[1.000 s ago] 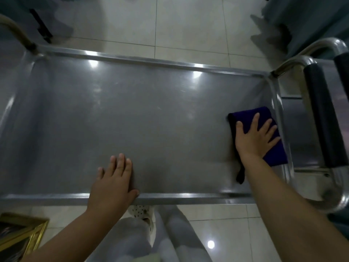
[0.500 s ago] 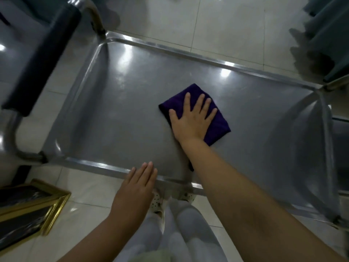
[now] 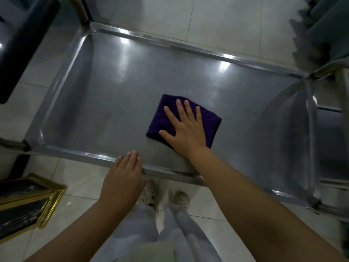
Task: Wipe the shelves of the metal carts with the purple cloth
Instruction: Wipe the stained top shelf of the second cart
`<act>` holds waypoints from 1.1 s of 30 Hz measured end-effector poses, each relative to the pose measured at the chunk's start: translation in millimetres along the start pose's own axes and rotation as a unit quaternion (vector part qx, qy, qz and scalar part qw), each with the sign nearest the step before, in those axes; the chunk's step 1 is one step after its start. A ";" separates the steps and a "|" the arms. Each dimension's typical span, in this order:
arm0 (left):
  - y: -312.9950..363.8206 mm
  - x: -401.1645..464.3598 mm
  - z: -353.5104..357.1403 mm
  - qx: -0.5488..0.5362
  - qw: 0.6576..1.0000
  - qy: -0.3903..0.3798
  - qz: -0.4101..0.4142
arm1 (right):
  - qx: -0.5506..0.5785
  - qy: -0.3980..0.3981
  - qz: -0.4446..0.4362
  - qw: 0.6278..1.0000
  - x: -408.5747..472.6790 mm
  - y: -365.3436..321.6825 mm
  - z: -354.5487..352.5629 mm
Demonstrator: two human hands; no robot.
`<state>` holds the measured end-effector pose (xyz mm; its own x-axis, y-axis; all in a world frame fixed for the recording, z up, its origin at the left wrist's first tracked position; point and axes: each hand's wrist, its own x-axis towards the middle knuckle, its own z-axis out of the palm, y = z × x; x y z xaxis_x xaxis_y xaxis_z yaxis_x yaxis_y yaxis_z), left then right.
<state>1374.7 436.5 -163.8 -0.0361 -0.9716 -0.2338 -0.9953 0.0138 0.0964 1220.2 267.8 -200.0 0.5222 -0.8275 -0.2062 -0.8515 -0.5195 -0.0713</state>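
A folded purple cloth [image 3: 211, 121] lies flat near the middle of the top shelf of a metal cart [image 3: 117, 95]. My right hand [image 3: 186, 129] presses down on the cloth with fingers spread and straight. My left hand [image 3: 124, 174] rests flat on the cart's near rim [image 3: 79, 153], fingers together and reaching over the edge. The shelf is bare steel with raised edges and glare spots along its far side.
A black padded cart handle [image 3: 24, 38] rises at the far left. A second metal cart [image 3: 332, 133] adjoins on the right. Gold-framed pictures [image 3: 28, 203] lie on the tiled floor at the lower left. Grey curtain fabric [image 3: 324, 31] hangs at the upper right.
My right hand slid the cloth from the shelf's right end leftward to the middle, then drew it slightly nearer. My view swung left. The left hand stayed on the near rim.
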 end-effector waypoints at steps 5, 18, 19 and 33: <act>43.5 6.4 0.3 -0.022 1.000 0.005 0.007 | 0.018 0.011 0.121 0.992 -32.0 103.4 -4.8; 52.0 4.4 2.8 -0.005 1.000 -0.003 -0.029 | 0.026 0.015 0.397 0.917 -143.4 233.5 -4.9; 50.8 3.8 3.8 -0.008 1.000 -0.004 -0.029 | 0.033 0.015 0.420 0.907 -145.4 223.4 -3.6; -27.4 -40.1 2.0 -0.027 0.998 0.051 0.024 | 0.059 0.014 0.365 0.929 -31.9 -18.2 1.9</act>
<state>1403.3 475.6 -159.0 -0.0720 -0.9891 -0.1287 -0.9861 0.0512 0.1582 1219.0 304.1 -194.0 -0.1976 -0.9563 -0.2154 -0.9776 0.2085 -0.0289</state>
